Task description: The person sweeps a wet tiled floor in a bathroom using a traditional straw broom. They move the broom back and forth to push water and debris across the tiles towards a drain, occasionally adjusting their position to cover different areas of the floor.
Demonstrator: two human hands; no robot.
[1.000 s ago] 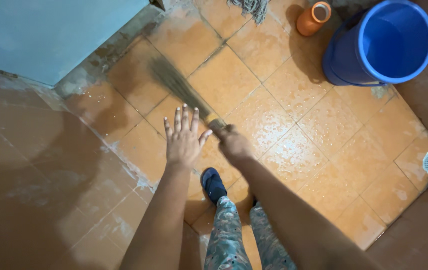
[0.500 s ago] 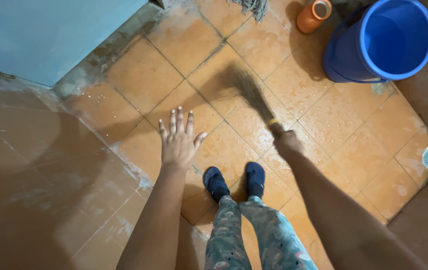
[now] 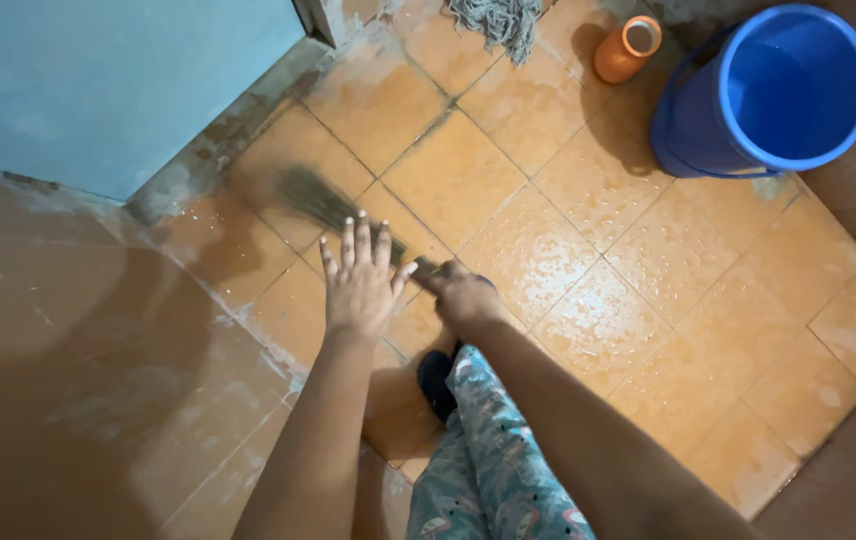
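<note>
Broom [image 3: 333,205] has swung back left toward the wall; our right hand [image 3: 460,292] stays fisted round its handle, our left hand [image 3: 360,282] open, holding nothing.

Right hand [image 3: 460,292] gripping a short broom [image 3: 333,207], bristles blurred toward 10 o'clock over wet orange floor tiles [image 3: 588,250], left hand [image 3: 360,280] flat and spread just beside it, blue bucket [image 3: 763,95] at 2 o'clock, orange cup [image 3: 628,48] near it, mop head [image 3: 498,20] at 12 o'clock
</note>
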